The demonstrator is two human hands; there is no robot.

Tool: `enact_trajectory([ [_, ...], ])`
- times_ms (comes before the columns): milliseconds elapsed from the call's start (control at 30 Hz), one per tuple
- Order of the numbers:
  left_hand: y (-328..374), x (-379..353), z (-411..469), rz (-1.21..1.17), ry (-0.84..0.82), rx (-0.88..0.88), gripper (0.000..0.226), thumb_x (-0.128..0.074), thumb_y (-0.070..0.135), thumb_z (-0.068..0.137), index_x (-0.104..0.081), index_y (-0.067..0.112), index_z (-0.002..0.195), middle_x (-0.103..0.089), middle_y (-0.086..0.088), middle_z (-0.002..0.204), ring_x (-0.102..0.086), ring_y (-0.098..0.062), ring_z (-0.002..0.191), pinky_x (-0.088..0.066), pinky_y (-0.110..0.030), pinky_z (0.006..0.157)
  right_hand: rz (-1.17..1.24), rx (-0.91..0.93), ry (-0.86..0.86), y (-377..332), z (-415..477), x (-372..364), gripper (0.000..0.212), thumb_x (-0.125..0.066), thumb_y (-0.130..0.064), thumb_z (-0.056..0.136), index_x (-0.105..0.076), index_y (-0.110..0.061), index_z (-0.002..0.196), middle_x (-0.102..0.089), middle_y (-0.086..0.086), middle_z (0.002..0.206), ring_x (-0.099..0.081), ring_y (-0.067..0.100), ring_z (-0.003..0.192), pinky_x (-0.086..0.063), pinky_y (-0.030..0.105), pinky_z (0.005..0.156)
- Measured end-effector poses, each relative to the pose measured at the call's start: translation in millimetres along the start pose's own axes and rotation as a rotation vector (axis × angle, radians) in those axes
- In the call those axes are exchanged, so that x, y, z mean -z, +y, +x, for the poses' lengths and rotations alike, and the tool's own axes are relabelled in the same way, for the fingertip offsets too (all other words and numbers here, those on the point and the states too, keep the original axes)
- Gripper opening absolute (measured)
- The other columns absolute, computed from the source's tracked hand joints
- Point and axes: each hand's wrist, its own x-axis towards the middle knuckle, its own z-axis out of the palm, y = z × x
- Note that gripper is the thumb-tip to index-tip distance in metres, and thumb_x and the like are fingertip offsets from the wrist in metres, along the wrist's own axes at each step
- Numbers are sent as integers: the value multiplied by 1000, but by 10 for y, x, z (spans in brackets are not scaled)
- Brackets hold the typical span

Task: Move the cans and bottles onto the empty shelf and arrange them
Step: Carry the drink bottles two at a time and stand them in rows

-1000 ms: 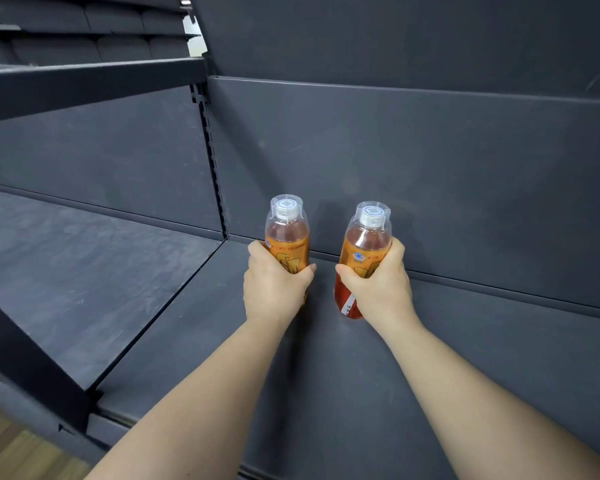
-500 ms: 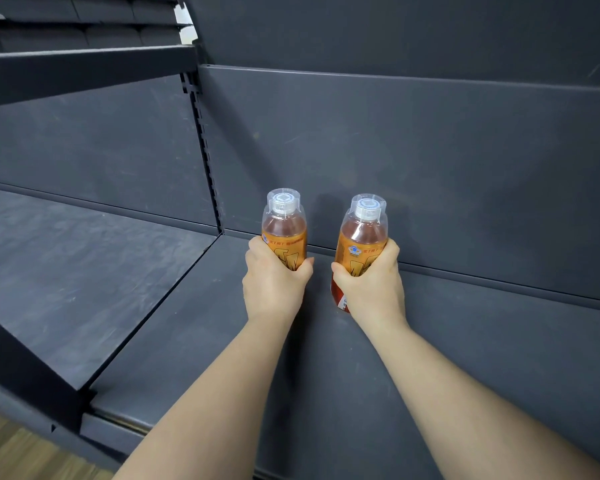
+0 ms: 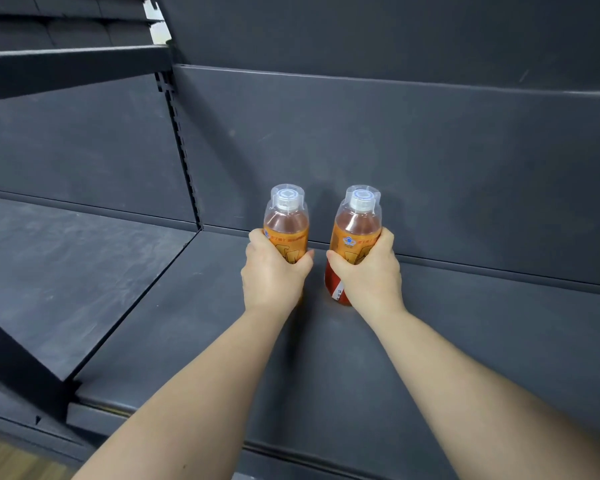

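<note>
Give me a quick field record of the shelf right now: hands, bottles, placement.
left hand: grips left bottle at its label
right hand: grips right bottle at its label
bottles: both upright, side by side, apart, caps on
placement: near back panel; right base seems on shelf, left base hidden

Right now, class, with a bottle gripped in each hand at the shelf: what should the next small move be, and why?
Probably release both and draw the hands back. The left bottle and right bottle look upright, side by side, apparently on the shelf near its back wall, in the left hand and right hand.
</note>
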Motion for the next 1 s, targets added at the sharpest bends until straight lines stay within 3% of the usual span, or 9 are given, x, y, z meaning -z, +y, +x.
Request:
enact_trajectory([
  [533, 976, -784, -1547, -57, -281, -219, 61, -79, 50, 79, -34, 26, 112, -53, 3, 111, -52, -15, 91, -44, -28, 75, -31, -131, 264, 794, -781, 2006, 73, -80, -46, 78, -37, -23, 132, -54, -6, 114, -55, 15, 102, -52, 35, 89],
  [767, 1449, -1185, -2701, -109, -447, -307, 61, -78, 50, 80, -32, 27, 112, -50, 6, 108, -52, -12, 91, -43, -26, 72, -55, -205, 391, 1238, -1475, 3078, 73, -80, -44, 79, -35, -24, 134, -51, -8, 114, -53, 11, 100, -47, 29, 85],
  [1000, 1912, -1538, -3919, -134, -583, -400, 59, -78, 52, 78, -37, 23, 109, -56, 2, 106, -58, -21, 93, -45, -32, 72, -55, -279, 537, 1685, -2277, 4176, 64, -81, -43, 78, -36, -31, 122, -55, -11, 108, -57, 7, 92, -44, 20, 74],
])
